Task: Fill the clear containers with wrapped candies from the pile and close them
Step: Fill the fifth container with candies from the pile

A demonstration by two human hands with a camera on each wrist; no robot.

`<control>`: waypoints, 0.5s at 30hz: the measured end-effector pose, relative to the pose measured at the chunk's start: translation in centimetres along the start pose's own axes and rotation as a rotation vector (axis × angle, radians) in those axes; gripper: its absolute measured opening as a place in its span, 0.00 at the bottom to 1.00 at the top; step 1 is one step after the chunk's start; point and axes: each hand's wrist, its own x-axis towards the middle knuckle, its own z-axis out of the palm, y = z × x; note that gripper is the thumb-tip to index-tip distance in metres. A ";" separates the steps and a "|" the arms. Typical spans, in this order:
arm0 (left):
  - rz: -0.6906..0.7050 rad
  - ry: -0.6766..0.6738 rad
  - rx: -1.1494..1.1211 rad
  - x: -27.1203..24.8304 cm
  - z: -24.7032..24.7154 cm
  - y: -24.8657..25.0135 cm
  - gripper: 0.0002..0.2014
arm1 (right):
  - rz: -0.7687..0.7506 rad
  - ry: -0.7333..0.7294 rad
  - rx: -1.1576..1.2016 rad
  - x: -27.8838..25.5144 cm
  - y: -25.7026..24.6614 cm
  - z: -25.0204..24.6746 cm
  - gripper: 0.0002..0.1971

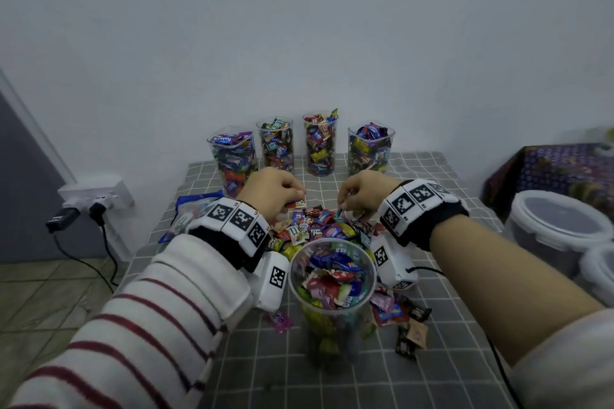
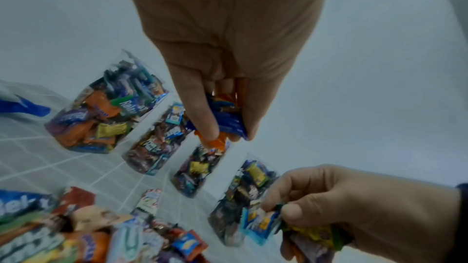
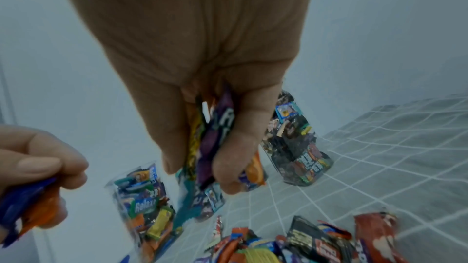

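Above the crinkly pile of wrapped candies (image 1: 320, 226) on the gray checked cloth (image 1: 442, 342), the left hand (image 1: 272, 191) and right hand (image 1: 363, 191) are each clutching glossy foil candies in curled fingers, behind the round, clear, lidless container (image 1: 332, 305) that is sitting nearly full.

The counter (image 1: 432, 359) wears a grey cloth with a white grid. Along its far edge four clear containers (image 1: 320, 144) stand in a row, packed with wrapped candies, no lids on them. Mid-counter lies the loose pile (image 1: 319, 229) of candies. Near the front edge a fifth open container (image 1: 332, 302) stands upright, nearly full. A blue-and-white bag (image 1: 186, 214) lies by the left edge.
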 end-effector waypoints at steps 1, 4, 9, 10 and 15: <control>0.026 0.016 -0.025 -0.5 -0.3 0.3 0.07 | -0.010 0.013 0.013 -0.4 -0.1 -0.2 0.06; 0.101 0.046 -0.095 -2.0 -0.9 1.2 0.06 | -0.038 0.034 0.083 -1.7 -0.1 -0.8 0.03; 0.157 0.057 -0.171 -4.2 -1.4 1.9 0.08 | -0.079 0.052 0.183 -4.2 -0.8 -1.7 0.02; 0.164 0.059 -0.191 -4.6 -1.5 2.0 0.09 | -0.093 0.062 0.200 -4.8 -1.0 -1.9 0.02; 0.179 0.082 -0.279 -6.2 -1.7 2.1 0.10 | -0.202 0.101 0.236 -8.2 -2.4 -3.0 0.03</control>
